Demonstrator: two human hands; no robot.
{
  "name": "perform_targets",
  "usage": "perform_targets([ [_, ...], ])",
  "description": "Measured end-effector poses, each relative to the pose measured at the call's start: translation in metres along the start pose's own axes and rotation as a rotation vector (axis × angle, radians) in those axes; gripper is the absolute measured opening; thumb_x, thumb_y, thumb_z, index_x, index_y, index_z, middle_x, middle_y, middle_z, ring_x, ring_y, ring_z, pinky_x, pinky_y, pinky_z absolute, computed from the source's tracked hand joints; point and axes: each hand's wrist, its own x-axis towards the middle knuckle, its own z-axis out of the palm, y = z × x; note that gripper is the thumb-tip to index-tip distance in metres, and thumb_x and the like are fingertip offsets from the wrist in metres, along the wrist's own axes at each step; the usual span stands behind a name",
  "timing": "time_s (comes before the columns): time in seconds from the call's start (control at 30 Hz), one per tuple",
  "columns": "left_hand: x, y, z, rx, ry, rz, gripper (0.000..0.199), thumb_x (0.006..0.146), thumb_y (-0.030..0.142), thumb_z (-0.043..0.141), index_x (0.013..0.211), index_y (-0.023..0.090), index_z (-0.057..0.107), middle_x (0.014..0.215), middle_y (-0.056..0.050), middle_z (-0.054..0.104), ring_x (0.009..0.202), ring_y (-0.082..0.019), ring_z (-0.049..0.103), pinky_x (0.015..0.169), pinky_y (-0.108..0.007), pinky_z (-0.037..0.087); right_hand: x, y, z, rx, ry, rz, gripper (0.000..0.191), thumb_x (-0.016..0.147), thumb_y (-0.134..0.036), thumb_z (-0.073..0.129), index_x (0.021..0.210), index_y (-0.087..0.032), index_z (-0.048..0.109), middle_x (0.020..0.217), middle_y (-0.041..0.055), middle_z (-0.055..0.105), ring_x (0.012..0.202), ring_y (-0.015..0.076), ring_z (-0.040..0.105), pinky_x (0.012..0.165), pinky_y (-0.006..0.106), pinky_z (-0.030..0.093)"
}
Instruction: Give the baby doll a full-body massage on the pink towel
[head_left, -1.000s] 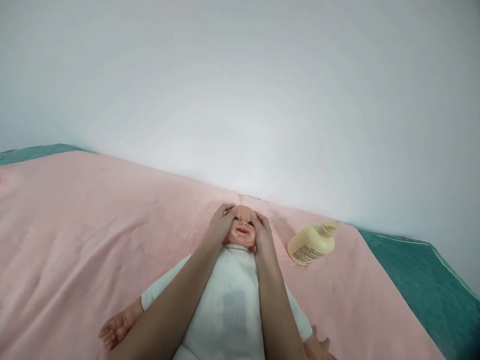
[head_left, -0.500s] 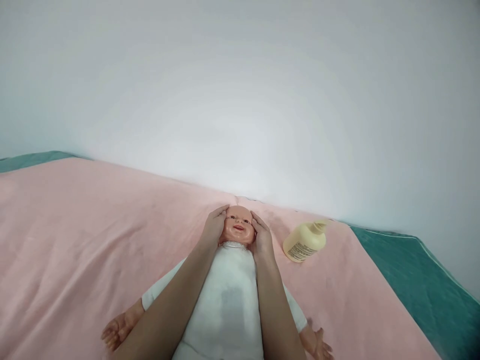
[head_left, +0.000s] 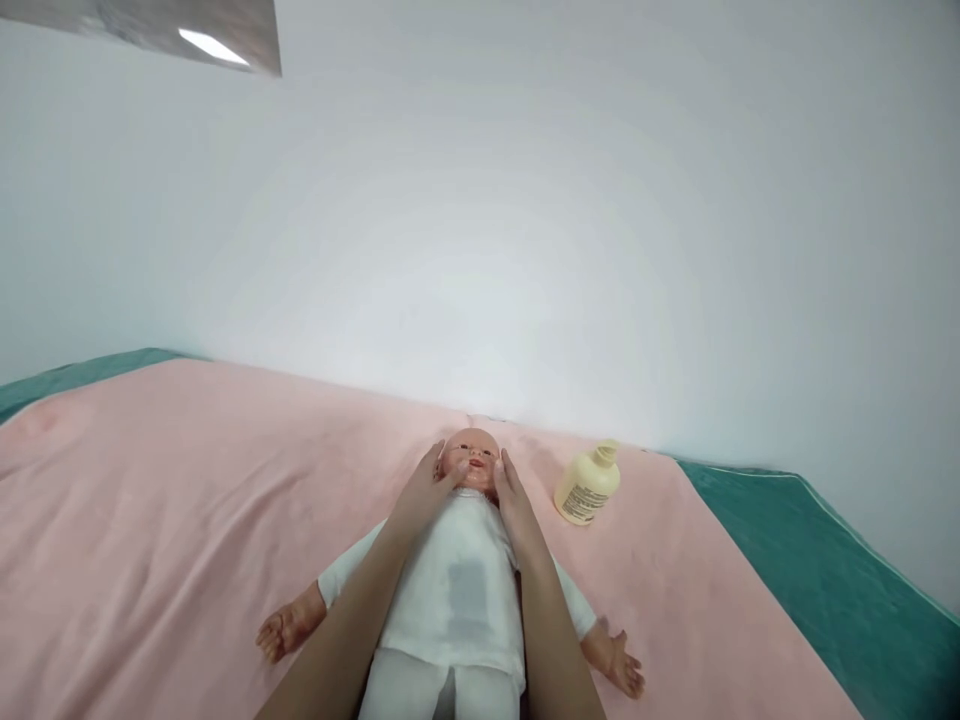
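A baby doll (head_left: 442,570) in white clothes lies on its back on a pink cloth (head_left: 225,480), arms spread and head toward the wall. My left hand (head_left: 426,492) rests against the left side of the doll's head (head_left: 472,442), fingers stretched along it and thumb on the cheek near the mouth. Against the other side lies my right hand (head_left: 516,495), its fingers extended upward and its thumb by the cheek. Both palms are partly hidden. A pale yellow bottle (head_left: 586,488) with a printed label stands to the right of my right hand.
Green fabric (head_left: 810,540) shows past the pink cloth on the right and at the far left. A plain white wall (head_left: 480,220) rises behind. A shiny, blurred panel (head_left: 150,25) juts into the upper left corner.
My hands have slid down from the temples to the cheeks, and the left thumb has come onto the face. The view has shifted, showing more of the doll's legs and a panel at upper left.
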Motion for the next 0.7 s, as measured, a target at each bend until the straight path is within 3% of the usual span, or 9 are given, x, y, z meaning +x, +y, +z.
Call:
perform_targets([
  [0.1,-0.002,-0.010,0.006,-0.057,-0.020,0.063,0.073,0.075,0.046,0.072,0.138,0.019,0.046,0.146,-0.012,0.045,0.133,-0.030,0.044,0.109,-0.038,0.037,-0.009,0.002,0.001,-0.194,0.050,-0.012,0.083,0.076,-0.067,0.061,0.144,-0.025,0.040,0.147,0.0072,0.043,0.136,0.0269,0.041,0.114,0.047,0.027],
  [0.3,0.006,-0.025,0.014,-0.096,-0.073,0.115,0.075,0.074,0.041,0.073,0.140,0.022,0.042,0.143,-0.010,0.049,0.129,-0.027,0.050,0.105,-0.036,0.043,-0.011,0.013,0.004,-0.205,0.018,-0.112,0.089,0.074,-0.062,0.066,0.147,-0.023,0.034,0.147,0.0086,0.044,0.133,0.0268,0.045,0.110,0.044,0.036],
  [0.5,0.011,-0.039,0.014,-0.111,-0.033,0.073,0.078,0.075,0.036,0.072,0.144,0.020,0.039,0.145,-0.011,0.046,0.131,-0.027,0.047,0.107,-0.036,0.040,-0.012,0.009,0.002,-0.215,-0.015,-0.139,0.085,0.074,-0.053,0.071,0.146,-0.023,0.037,0.149,0.0070,0.041,0.136,0.0261,0.040,0.111,0.041,0.036],
  [0.7,0.007,-0.033,0.009,-0.112,-0.057,-0.003,0.077,0.079,0.033,0.069,0.147,0.022,0.035,0.145,-0.009,0.048,0.130,-0.025,0.049,0.108,-0.036,0.039,-0.011,0.008,0.003,-0.221,0.033,-0.117,0.082,0.074,-0.049,0.071,0.144,-0.023,0.040,0.142,0.0076,0.050,0.130,0.0279,0.048,0.108,0.043,0.040],
])
